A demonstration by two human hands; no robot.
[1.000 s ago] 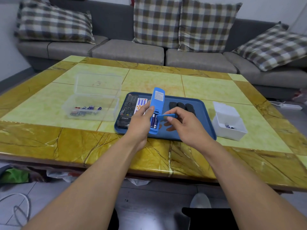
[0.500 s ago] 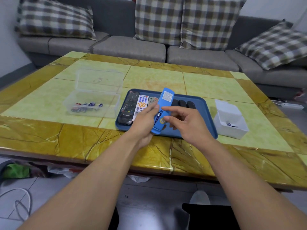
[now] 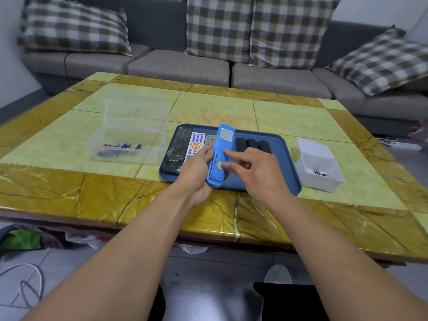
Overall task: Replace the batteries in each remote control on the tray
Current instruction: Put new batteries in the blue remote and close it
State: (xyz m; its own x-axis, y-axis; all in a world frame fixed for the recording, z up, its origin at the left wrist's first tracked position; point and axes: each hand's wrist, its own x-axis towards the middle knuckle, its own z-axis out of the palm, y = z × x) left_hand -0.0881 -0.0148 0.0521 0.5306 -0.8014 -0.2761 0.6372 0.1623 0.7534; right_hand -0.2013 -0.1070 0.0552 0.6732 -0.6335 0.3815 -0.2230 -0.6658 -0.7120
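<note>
My left hand [image 3: 196, 167] grips a blue remote [image 3: 224, 136] by its left edge and holds it tilted above the near part of the blue tray [image 3: 286, 163], back side up. Its blue battery cover [image 3: 215, 175], with a yellow sticker, lies on the compartment. My right hand [image 3: 259, 172] presses on the cover with thumb and index fingertip. On the tray's left lie a black remote [image 3: 179, 147], a white remote [image 3: 196, 142] and a grey remote [image 3: 209, 139]. Three small black remotes [image 3: 252, 144] lie behind my right hand.
A clear plastic box [image 3: 129, 144] with several batteries stands open left of the tray. A white box [image 3: 324, 184] with a few batteries stands to the tray's right. The marble table [image 3: 115, 193] ends near me; a grey sofa [image 3: 178, 66] stands behind it.
The battery compartment, open with batteries showing a second ago, is now covered: my right hand brought the blue cover onto the remote. My left hand tilted the remote slightly to the right.
</note>
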